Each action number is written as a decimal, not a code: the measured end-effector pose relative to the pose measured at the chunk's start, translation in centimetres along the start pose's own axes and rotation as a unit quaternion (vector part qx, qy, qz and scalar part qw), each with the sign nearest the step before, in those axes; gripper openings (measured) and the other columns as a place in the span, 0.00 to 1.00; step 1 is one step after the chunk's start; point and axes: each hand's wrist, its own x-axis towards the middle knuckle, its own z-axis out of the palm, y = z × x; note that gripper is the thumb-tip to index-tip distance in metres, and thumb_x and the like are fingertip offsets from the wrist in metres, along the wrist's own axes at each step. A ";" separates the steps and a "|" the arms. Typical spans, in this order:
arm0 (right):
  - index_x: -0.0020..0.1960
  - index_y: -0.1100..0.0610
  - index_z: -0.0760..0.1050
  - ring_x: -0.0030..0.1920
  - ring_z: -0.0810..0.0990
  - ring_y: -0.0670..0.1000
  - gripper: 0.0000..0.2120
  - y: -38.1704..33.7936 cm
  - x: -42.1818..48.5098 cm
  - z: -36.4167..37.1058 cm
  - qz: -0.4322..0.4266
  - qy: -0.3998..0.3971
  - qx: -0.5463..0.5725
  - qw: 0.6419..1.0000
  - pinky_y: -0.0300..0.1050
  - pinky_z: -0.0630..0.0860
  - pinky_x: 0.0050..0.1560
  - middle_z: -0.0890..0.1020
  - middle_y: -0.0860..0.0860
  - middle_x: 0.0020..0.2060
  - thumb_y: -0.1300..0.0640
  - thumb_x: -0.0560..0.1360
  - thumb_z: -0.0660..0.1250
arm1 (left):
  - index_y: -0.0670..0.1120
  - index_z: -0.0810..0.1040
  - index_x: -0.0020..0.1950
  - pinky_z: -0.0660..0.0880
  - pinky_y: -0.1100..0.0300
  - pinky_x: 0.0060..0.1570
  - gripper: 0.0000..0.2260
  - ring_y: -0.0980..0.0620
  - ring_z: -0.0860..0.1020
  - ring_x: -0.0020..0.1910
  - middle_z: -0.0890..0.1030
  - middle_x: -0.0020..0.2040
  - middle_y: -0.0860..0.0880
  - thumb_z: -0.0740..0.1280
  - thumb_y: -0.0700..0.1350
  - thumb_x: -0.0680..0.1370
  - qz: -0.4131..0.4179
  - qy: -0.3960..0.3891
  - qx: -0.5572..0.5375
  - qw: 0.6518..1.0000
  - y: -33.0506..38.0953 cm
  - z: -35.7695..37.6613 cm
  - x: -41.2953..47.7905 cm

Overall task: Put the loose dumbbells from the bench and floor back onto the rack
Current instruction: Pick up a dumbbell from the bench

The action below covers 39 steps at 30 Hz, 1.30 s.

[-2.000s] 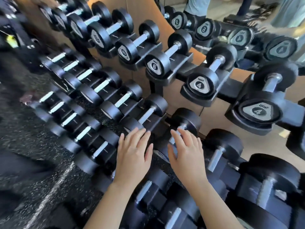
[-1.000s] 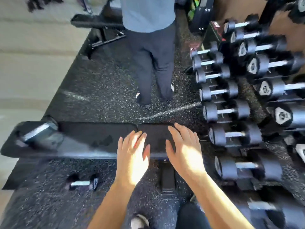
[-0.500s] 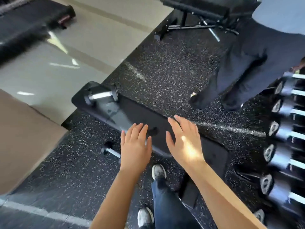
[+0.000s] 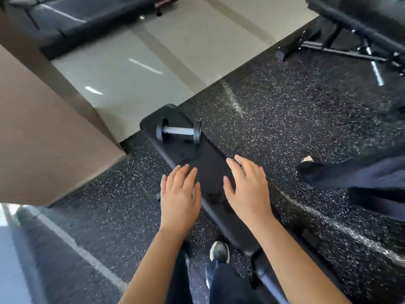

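**— Item one?**
**—** Dumbbell (image 4: 178, 133), lying on the far end of the bench (image 4: 210, 170), at 11 o'clock from your hands and well apart from them.

**— Surface, room?**
**—** Black padded bench on speckled rubber floor (image 4: 285, 132). Pale tile (image 4: 135, 69) at 11 o'clock, brown panel (image 4: 43, 139) at 9, second bench (image 4: 350, 20) at 1.

**— Hands?**
**—** Your left hand (image 4: 179, 198) and right hand (image 4: 247, 189) are palms down, fingers straight and spread, holding nothing. The right is over the pad, the left at its edge. Contact cannot be told.

**— Orientation?**
**—** The handle runs 9 to 3 o'clock, across the bench. The bench's length runs 11 to 5.
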 end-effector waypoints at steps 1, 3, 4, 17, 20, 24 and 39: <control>0.58 0.61 0.76 0.54 0.80 0.62 0.19 -0.4 1.2 0.8 -0.006 -0.003 0.000 1.000 0.62 0.77 0.51 0.81 0.60 0.55 0.59 0.68 0.71 | 0.41 0.77 0.58 0.71 0.38 0.57 0.18 0.39 0.76 0.58 0.79 0.57 0.41 0.56 0.47 0.75 -0.008 0.000 -0.001 1.000 -0.9 0.2 0.9; 0.57 0.61 0.76 0.53 0.80 0.61 0.19 -1.3 3.5 2.6 -0.014 -0.011 -0.003 1.000 0.61 0.77 0.52 0.81 0.60 0.54 0.59 0.68 0.71 | 0.41 0.77 0.58 0.70 0.38 0.57 0.18 0.40 0.76 0.58 0.79 0.57 0.41 0.56 0.47 0.75 -0.021 -0.005 -0.003 1.000 -2.8 0.7 2.8; 0.57 0.61 0.76 0.53 0.80 0.61 0.18 -2.0 4.7 3.6 -0.016 -0.016 -0.004 1.000 0.60 0.77 0.52 0.81 0.60 0.54 0.59 0.68 0.70 | 0.41 0.77 0.58 0.71 0.38 0.57 0.18 0.40 0.76 0.58 0.79 0.57 0.41 0.56 0.47 0.75 -0.025 -0.008 -0.008 1.000 -3.8 0.9 3.8; 0.56 0.60 0.76 0.51 0.81 0.60 0.18 -9.6 20.4 19.9 -0.002 -0.085 -0.004 0.996 0.59 0.78 0.50 0.81 0.58 0.52 0.55 0.69 0.65 | 0.40 0.75 0.60 0.69 0.39 0.59 0.18 0.39 0.75 0.59 0.78 0.59 0.41 0.57 0.46 0.74 -0.033 -0.042 -0.046 0.998 -21.1 4.8 20.1; 0.56 0.60 0.77 0.49 0.81 0.59 0.18 -8.7 23.0 24.1 -0.008 -0.101 -0.007 0.995 0.56 0.78 0.49 0.81 0.57 0.50 0.54 0.69 0.63 | 0.41 0.75 0.60 0.70 0.38 0.59 0.18 0.39 0.74 0.60 0.77 0.60 0.41 0.58 0.47 0.74 -0.075 -0.046 -0.081 0.993 -22.8 7.8 22.7; 0.56 0.58 0.77 0.48 0.81 0.58 0.19 -6.5 25.9 30.0 -0.027 -0.105 -0.032 0.994 0.54 0.78 0.50 0.82 0.55 0.50 0.50 0.70 0.60 | 0.40 0.75 0.59 0.72 0.39 0.57 0.18 0.37 0.75 0.57 0.77 0.60 0.39 0.58 0.47 0.73 -0.090 -0.046 -0.097 0.990 -25.0 13.3 25.3; 0.57 0.56 0.78 0.45 0.81 0.56 0.21 0.1 30.1 45.2 -0.029 -0.181 0.062 0.981 0.48 0.78 0.44 0.83 0.53 0.46 0.47 0.69 0.65 | 0.47 0.57 0.73 0.66 0.57 0.62 0.26 0.46 0.65 0.68 0.65 0.69 0.44 0.63 0.40 0.77 -0.225 -0.059 -0.232 0.944 -30.6 26.0 27.8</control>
